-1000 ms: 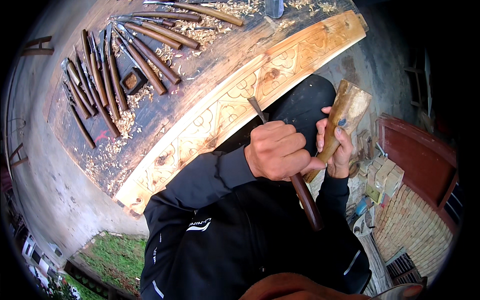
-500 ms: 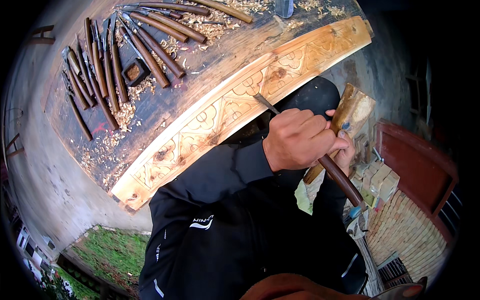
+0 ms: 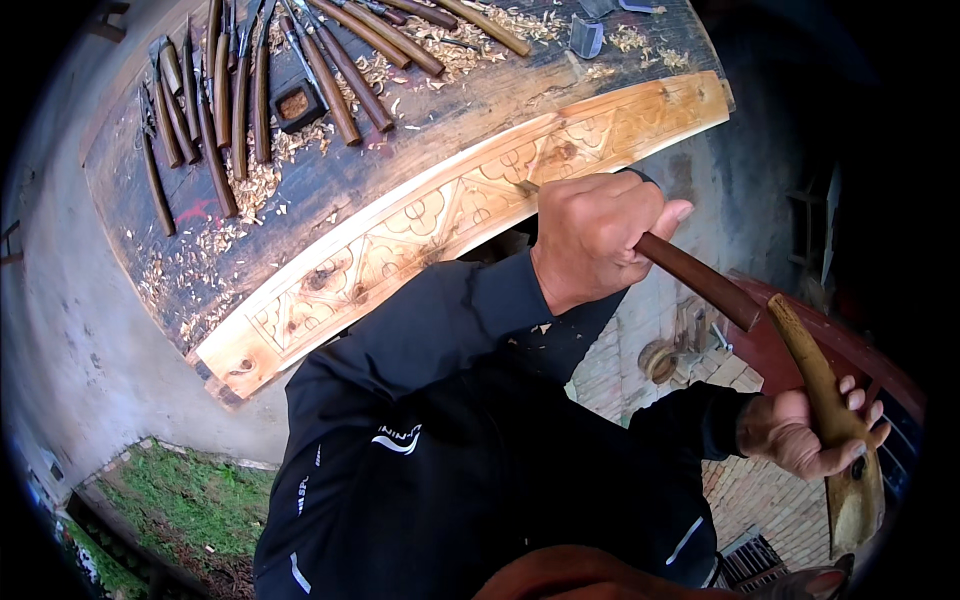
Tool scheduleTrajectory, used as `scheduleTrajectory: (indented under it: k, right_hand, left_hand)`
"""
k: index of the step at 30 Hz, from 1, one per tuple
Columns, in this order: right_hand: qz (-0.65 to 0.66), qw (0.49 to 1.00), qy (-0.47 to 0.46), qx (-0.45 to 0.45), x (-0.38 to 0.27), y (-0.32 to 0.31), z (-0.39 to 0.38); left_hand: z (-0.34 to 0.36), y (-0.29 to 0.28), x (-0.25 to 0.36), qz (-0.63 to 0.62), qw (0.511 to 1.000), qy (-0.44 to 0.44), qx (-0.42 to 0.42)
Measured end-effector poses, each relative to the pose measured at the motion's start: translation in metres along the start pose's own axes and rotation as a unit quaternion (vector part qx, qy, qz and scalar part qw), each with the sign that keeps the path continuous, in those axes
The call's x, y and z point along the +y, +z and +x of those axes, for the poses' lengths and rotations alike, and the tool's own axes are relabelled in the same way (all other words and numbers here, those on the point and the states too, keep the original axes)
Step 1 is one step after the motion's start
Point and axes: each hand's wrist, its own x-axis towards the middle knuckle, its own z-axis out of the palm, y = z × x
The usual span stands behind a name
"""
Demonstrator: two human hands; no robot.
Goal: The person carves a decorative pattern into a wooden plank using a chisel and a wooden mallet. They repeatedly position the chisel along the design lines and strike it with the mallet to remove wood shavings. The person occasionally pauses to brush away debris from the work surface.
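Observation:
My left hand (image 3: 597, 240) is closed around a wood-handled carving chisel (image 3: 705, 283). Its blade reaches the carved face of a long pale board (image 3: 410, 225), near a cut flower outline; the fist hides most of the blade. Off to the right, my right hand (image 3: 800, 432) grips a rough wooden mallet (image 3: 812, 375) at its middle, fingers partly wrapped round it. The mallet's thin end points up and stands close to the chisel's butt end; its thick end hangs down. Quatrefoils and triangles are carved along the board.
On the dark workbench (image 3: 300, 210) lie several wood-handled chisels (image 3: 240, 110) and many wood shavings (image 3: 255, 185). A small dark square box (image 3: 297, 105) sits among them. Beyond my right arm are a brick floor (image 3: 775, 510) and a reddish panel (image 3: 765, 350). Grass (image 3: 185, 500) shows at lower left.
My right hand and the mallet have swung away to the right and down, apart from my left hand. My left fist has risen slightly and still holds the chisel against the board.

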Motion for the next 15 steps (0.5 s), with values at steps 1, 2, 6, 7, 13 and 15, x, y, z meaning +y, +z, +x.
scheduleTrajectory:
  k: [1,2,6,7,13,15]
  right_hand:
    - [0.049,0.999,-0.011,0.012,0.005,0.009,-0.008]
    - [-0.057,0.996,-0.027,-0.056,0.009,0.014,-0.017]
    - [-0.403,0.875,-0.121,-0.24,0.029,0.04,-0.038]
    - [-0.456,0.846,-0.128,-0.245,0.026,0.044,-0.034]
    - [-0.184,0.966,-0.01,-0.183,0.022,0.043,-0.051]
    - [-0.379,0.888,-0.047,-0.257,0.024,0.054,-0.054]
  left_hand:
    - [-0.001,0.001,-0.001,0.004,1.0,0.001,0.006]
    - [0.0,0.003,0.001,-0.004,1.0,-0.002,0.009]
    - [-0.001,0.001,-0.002,0.004,1.0,-0.004,0.01]
    - [0.001,0.001,-0.001,0.004,1.0,-0.005,0.012]
    - [-0.002,-0.002,0.003,0.013,1.0,-0.023,0.006]
    - [-0.003,-0.002,0.003,0.017,1.0,-0.018,0.005]
